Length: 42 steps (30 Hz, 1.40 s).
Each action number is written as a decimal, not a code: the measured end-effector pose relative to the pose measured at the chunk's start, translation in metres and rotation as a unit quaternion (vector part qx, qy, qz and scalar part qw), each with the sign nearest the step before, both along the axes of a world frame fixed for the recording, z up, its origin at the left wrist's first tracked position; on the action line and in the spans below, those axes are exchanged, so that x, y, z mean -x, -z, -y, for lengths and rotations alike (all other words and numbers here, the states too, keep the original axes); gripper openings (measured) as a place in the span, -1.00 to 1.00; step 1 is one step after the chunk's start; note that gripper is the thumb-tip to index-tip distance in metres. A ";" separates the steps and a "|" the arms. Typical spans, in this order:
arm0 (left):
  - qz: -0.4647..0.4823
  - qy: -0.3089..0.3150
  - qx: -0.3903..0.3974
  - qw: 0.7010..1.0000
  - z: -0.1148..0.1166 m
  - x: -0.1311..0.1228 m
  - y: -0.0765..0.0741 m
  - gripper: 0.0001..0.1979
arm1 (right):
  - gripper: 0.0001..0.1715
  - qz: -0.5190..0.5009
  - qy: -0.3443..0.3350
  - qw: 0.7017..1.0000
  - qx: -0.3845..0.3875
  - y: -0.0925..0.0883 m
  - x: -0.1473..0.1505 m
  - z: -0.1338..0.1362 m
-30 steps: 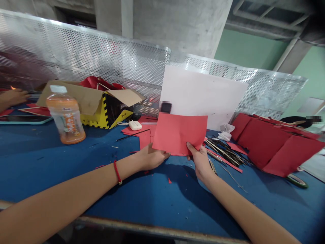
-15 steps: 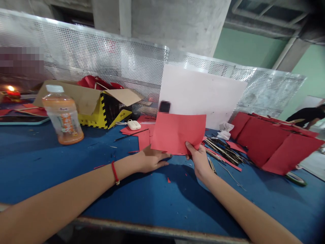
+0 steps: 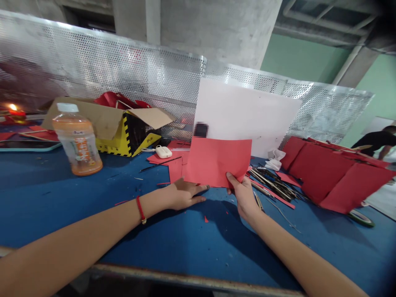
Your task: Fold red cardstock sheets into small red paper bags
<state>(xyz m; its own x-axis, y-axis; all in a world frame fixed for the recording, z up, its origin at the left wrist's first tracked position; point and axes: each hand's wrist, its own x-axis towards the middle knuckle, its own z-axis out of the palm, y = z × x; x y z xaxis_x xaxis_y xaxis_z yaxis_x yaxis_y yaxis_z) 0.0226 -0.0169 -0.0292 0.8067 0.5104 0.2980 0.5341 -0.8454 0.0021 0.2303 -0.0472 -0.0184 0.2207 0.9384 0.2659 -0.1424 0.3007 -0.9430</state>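
Note:
A sheet of red paper [image 3: 218, 160] stands tilted up above the blue table, with its lower right corner pinched between the thumb and fingers of my right hand [image 3: 242, 194]. My left hand [image 3: 185, 194] lies low on the tabletop at the sheet's lower left, its fingers stretched out and some partly behind the bottom edge. Whether those fingers touch the sheet I cannot tell. A red cord bracelet [image 3: 140, 210] is on my left wrist. Behind the sheet lie red paper pieces [image 3: 175, 170] and a thin black stick [image 3: 161, 164].
A drink bottle [image 3: 78, 140] and a yellow-black carton [image 3: 114, 142] stand left. A white earphone case [image 3: 163, 152] lies behind my left hand. Dark sticks [image 3: 275, 183], red folded-paper bags [image 3: 331, 175] and a tape roll [image 3: 361, 218] are right. A candle [image 3: 14, 113] burns far left.
Both hands and the red sheet stay almost in place. The sheet's lower edge has shifted very slightly upward.

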 end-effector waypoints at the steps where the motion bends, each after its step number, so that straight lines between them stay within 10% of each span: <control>1: -0.004 -0.002 0.002 1.000 0.000 0.000 -0.001 -0.60 | -0.66 -0.001 0.000 1.000 0.002 0.000 0.000 0.000; 42: 0.061 -0.039 -0.056 0.996 -0.016 0.002 0.001 -0.75 | -0.65 0.003 -0.012 1.000 0.017 -0.002 0.002 0.002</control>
<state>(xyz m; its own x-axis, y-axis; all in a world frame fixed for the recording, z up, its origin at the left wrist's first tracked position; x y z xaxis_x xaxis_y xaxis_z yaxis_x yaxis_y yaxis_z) 0.0211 -0.0007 -0.0298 0.7202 0.5278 0.4502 0.5993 -0.8003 -0.0205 0.2282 -0.0494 -0.0169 0.1967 0.9518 0.2352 -0.1437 0.2653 -0.9534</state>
